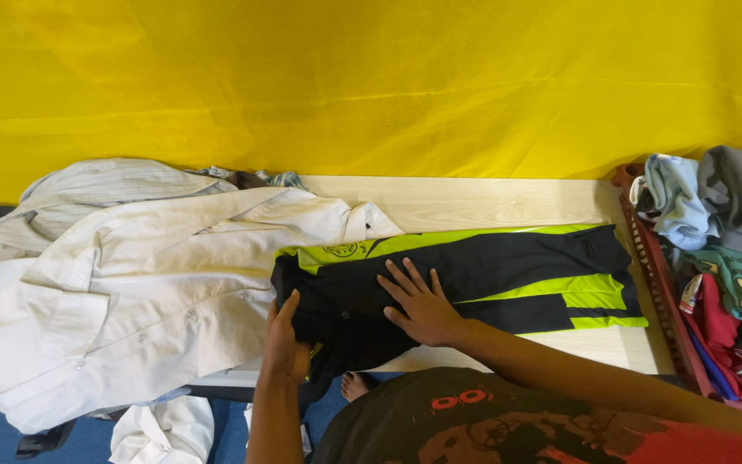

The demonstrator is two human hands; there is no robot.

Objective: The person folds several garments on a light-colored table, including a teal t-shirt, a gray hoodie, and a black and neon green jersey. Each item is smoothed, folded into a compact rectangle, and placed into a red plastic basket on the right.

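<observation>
the right hand (422, 308) is lying flat, fingers (398, 280) spread and gripping nothing, pressing on the black and lime jersey (508, 271) at the frame's centre. the left hand (285, 339) is curling its fingers closed over the jersey's bunched left edge, just below centre. the jersey is stretching across the pale wooden table (474, 202). white shirts (148, 275) are piling at left; a red basket (659, 283) of clothes is sitting at right, a yellow sheet (371, 86) hanging above.

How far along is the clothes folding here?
Done: white shirts lie piled at the left. In hand: the black and lime jersey lies on the wooden table, right hand flat, left hand gripping its edge. Left: the red basket holds crumpled clothes.
</observation>
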